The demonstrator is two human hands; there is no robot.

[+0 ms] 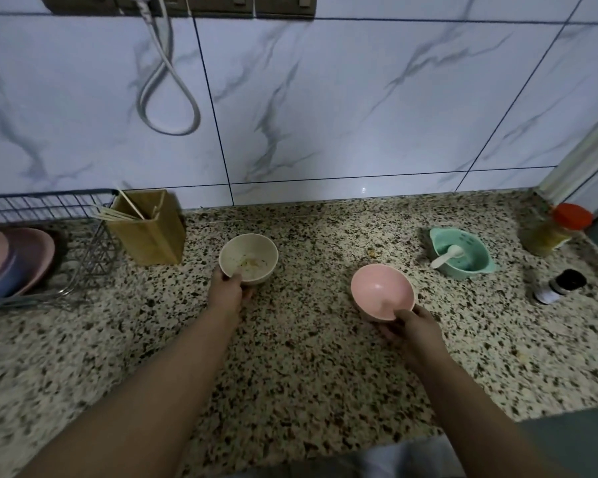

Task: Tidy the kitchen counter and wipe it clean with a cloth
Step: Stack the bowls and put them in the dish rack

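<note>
Two bare forearms reach in from the bottom edge, both out over the speckled counter (290, 357). Left hand (227, 288) is curled round the near rim of the cream bowl (248, 258), thumb hooked over the lip, fingers underneath; bowl sits just in front of the wooden chopstick holder (147, 229) and has food bits stuck inside. Right hand (409, 327) has the pink bowl (382, 297), thumb on the near rim, fingers tucked under, bowl tipped toward the camera and looks empty. Can't tell whether either bowl is off the stone yet.

Progress check: early days, I'd say. Both dirty bowls are gripped but not cleared away. Off to the right, the teal bowl (461, 253) with a white spoon (447, 257) in it hasn't been dealt with, and further right a red-capped jar (554, 232) and a small dark-capped bottle (560, 286) stand near the counter's end. Crumbs or a smear (372, 252) show on the stone btwn the pink and teal bowls. Wire dish rack (49, 243) at far left holds a couple of plates, a likely home for clean items, tho these bowls prob need washing first.

No cloth in view anywhere, so wiping hasn't begun. Left to do: move bowls, shift teal bowl + jars, then wipe.
</note>
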